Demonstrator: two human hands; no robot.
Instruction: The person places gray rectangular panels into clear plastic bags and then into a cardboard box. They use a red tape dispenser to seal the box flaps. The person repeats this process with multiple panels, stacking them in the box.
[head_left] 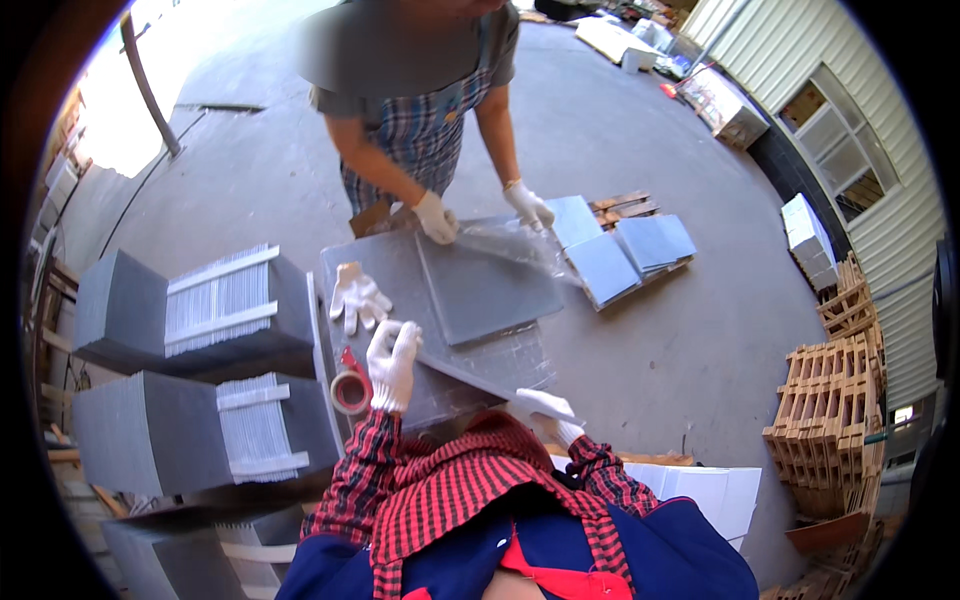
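White-gloved left hand (392,362) raised, fingers curled

gloved left hand (392,362), grey tile (487,285), tape roll (350,391)

The wearer's left hand (392,362) and right hand (545,410) are each wearing a white knitted work glove with a ribbed cuff. Both forearms are wearing long sleeves in a red-and-black check, gathering in folds at the wrists. A dark blue garment is covering the chest below the sleeves, and a plain red layer is showing at its centre opening.
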